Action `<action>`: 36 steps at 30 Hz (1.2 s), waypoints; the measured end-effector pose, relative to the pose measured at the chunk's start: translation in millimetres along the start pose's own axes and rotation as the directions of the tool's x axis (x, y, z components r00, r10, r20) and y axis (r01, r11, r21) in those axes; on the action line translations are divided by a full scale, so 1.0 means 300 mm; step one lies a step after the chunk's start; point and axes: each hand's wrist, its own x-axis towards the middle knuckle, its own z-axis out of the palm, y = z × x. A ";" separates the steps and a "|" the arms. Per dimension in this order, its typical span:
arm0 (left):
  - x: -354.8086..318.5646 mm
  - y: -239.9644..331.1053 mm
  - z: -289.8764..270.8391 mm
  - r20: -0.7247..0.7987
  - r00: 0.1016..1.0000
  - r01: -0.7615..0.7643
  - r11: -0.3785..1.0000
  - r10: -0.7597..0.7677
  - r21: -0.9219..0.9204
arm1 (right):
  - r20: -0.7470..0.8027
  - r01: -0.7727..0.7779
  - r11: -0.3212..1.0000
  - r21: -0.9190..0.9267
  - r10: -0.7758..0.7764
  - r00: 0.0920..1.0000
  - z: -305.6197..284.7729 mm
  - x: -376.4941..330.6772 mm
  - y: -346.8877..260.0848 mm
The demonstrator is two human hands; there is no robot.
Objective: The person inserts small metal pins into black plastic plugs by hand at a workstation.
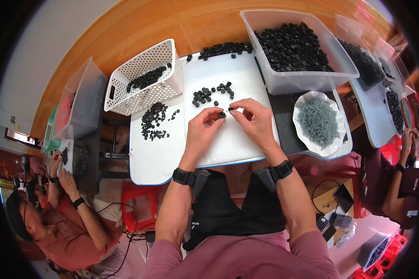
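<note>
Over the white tabletop (223,144), my left hand (205,127) pinches a small round black part (222,115) between thumb and fingertips. My right hand (253,118) closes its fingertips on another small black piece (231,109), very near the first; whether the two touch I cannot tell. Just beyond my hands lies a loose group of black ring-like parts (202,96). Smaller black pieces (154,122) are spread to the left of my left hand. To the right of my right hand, a white scalloped dish (299,138) holds a heap of grey-green thin strands (319,122).
A perforated white basket (167,86) with black parts stands at the far left. A large clear bin (293,83) full of black caps is at the far right. More black parts (226,49) line the back edge. People work at tables on both sides; red stools (139,204) stand below.
</note>
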 end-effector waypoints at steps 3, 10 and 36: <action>0.000 -0.006 0.004 -0.013 1.000 -0.015 1.000 0.015 0.016 | 0.035 0.030 0.999 -0.021 -0.029 0.999 0.005 -0.007 0.006; 0.004 0.008 0.001 0.004 1.000 0.001 0.998 -0.001 0.066 | 0.091 0.046 0.994 -0.099 -0.038 0.995 0.010 -0.008 0.012; 0.009 -0.011 0.008 -0.030 0.998 -0.042 0.993 0.046 0.114 | 0.091 0.097 0.973 -0.211 -0.079 0.993 0.029 -0.002 0.014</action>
